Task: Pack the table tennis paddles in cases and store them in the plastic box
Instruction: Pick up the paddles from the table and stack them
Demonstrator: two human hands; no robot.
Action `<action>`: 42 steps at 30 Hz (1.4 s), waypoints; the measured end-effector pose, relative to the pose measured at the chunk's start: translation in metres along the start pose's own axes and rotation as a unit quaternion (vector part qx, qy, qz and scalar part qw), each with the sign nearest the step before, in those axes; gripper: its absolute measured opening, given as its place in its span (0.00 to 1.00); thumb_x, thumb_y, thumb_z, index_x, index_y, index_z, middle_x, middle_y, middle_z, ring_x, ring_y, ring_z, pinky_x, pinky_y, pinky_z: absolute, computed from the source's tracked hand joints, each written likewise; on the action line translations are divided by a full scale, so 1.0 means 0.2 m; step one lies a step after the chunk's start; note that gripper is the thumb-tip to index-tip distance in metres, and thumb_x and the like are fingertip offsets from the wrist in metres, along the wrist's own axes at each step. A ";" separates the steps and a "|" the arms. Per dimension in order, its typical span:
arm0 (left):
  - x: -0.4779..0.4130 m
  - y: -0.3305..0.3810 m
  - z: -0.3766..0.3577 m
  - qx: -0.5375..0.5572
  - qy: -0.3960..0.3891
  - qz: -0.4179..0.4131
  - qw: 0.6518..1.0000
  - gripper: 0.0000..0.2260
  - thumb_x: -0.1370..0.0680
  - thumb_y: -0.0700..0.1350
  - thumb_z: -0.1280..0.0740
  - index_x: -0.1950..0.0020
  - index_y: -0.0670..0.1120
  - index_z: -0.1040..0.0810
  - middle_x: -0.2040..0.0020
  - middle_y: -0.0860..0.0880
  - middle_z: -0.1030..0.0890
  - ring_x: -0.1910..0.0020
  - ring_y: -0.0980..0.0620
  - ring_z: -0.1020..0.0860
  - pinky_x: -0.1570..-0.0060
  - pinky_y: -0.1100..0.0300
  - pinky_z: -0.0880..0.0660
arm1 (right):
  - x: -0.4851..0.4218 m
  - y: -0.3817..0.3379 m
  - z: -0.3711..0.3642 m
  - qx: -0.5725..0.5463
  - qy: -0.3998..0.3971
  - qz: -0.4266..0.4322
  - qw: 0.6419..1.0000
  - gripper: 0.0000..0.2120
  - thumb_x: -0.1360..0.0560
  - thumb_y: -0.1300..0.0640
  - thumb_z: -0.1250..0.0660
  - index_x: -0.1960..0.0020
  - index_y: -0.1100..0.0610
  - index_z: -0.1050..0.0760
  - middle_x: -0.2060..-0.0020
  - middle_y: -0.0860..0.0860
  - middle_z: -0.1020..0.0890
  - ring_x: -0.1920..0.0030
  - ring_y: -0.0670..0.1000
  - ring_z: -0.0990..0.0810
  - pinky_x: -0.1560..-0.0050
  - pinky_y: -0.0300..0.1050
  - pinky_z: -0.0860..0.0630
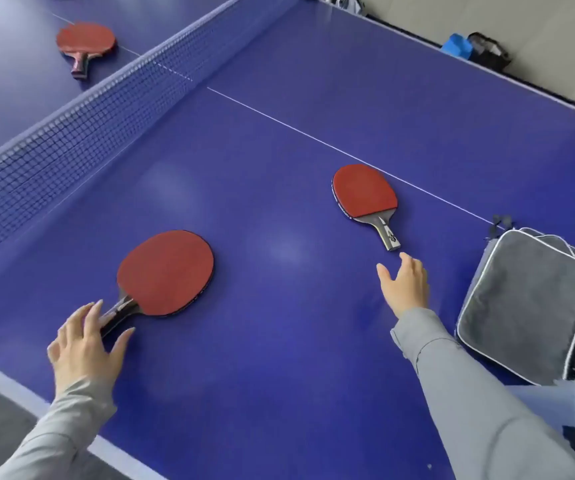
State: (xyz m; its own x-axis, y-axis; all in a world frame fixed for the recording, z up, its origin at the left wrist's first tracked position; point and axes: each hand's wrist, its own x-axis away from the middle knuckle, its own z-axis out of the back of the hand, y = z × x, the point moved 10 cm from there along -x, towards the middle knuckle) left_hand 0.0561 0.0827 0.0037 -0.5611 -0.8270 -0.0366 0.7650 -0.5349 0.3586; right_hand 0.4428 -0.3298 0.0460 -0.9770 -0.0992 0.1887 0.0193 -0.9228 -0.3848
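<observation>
The left grip (82,344) is spread wide, its fingers lying on the dark handle of the near paddle (166,271). That paddle lies flat on the blue table (279,358), red side up, handle pointing back at the person. The right grip (405,289) is open too, one fingertip just beside the handle end of the second paddle (364,190), whose handle also points back. Its edge writing is too small to read. Grey cases (521,306) lie near the right grip.

A net (89,126) crosses the blue bench (279,150). Flat on it lie three red paddles (far paddle (85,39) beyond the net, left paddle (166,271) and right paddle (364,192) nearer) and stacked grey cases (525,306) at its right.
</observation>
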 end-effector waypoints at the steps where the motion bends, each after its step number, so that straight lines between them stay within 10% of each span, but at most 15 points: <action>1: -0.03 -0.04 -0.01 0.003 -0.014 0.012 1.000 0.29 0.32 0.45 0.23 0.34 0.43 0.29 0.37 0.40 0.28 0.37 0.37 0.32 0.39 0.40 0.37 | -0.04 -0.02 0.01 -0.006 0.021 -0.003 1.000 0.27 0.22 0.49 0.38 0.28 0.61 0.38 0.31 0.58 0.33 0.32 0.59 0.36 0.36 0.58 0.35; 9: -0.16 -0.17 -0.07 0.011 -0.066 0.020 0.998 0.26 0.36 0.66 0.40 0.53 0.45 0.23 0.57 0.46 0.25 0.52 0.37 0.29 0.52 0.43 0.32 | -0.32 -0.07 -0.11 0.040 0.055 -0.037 0.997 0.29 0.23 0.48 0.36 0.28 0.61 0.38 0.31 0.60 0.33 0.32 0.62 0.37 0.38 0.60 0.35; 16: -0.21 -0.14 -0.12 0.023 -0.098 -0.022 0.995 0.15 0.34 0.44 0.23 0.59 0.48 0.29 0.64 0.51 0.30 0.61 0.44 0.31 0.61 0.50 0.32 | -0.45 -0.02 -0.11 0.089 0.107 -0.060 0.988 0.24 0.25 0.50 0.32 0.36 0.63 0.30 0.39 0.63 0.29 0.38 0.65 0.33 0.42 0.59 0.33; 26: -0.19 -0.16 -0.10 0.129 -0.169 0.104 0.972 0.13 0.33 0.46 0.23 0.62 0.53 0.28 0.71 0.52 0.23 0.73 0.54 0.27 0.75 0.72 0.34 | -0.50 -0.03 -0.18 -0.004 0.048 -0.036 0.998 0.17 0.27 0.55 0.32 0.47 0.68 0.26 0.46 0.65 0.24 0.42 0.65 0.30 0.45 0.54 0.31; 35: -0.10 -0.02 -0.03 0.210 -0.130 0.144 0.958 0.10 0.32 0.44 0.24 0.64 0.52 0.26 0.70 0.48 0.23 0.72 0.48 0.28 0.78 0.71 0.35 | -0.28 -0.21 -0.21 -0.182 0.008 -0.069 0.981 0.11 0.25 0.57 0.37 0.48 0.61 0.36 0.55 0.56 0.27 0.59 0.56 0.30 0.69 0.43 0.37; 42: 0.09 0.18 -0.14 0.317 -0.129 0.213 0.915 0.09 0.31 0.49 0.27 0.64 0.54 0.27 0.72 0.52 0.28 0.77 0.53 0.33 0.78 0.63 0.34 | 0.36 -0.21 -0.29 -0.325 0.040 -0.123 0.937 0.12 0.25 0.55 0.35 0.48 0.60 0.35 0.63 0.47 0.27 0.66 0.47 0.29 0.69 0.43 0.33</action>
State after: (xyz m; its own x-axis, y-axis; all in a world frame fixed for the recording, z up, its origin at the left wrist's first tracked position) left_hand 0.0819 0.0441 -0.0106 -0.3731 -0.8246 0.4253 0.6400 0.1032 0.7614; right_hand 0.3599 -0.2768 0.0239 -0.9482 0.1400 0.2852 -0.3167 -0.4897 -0.8123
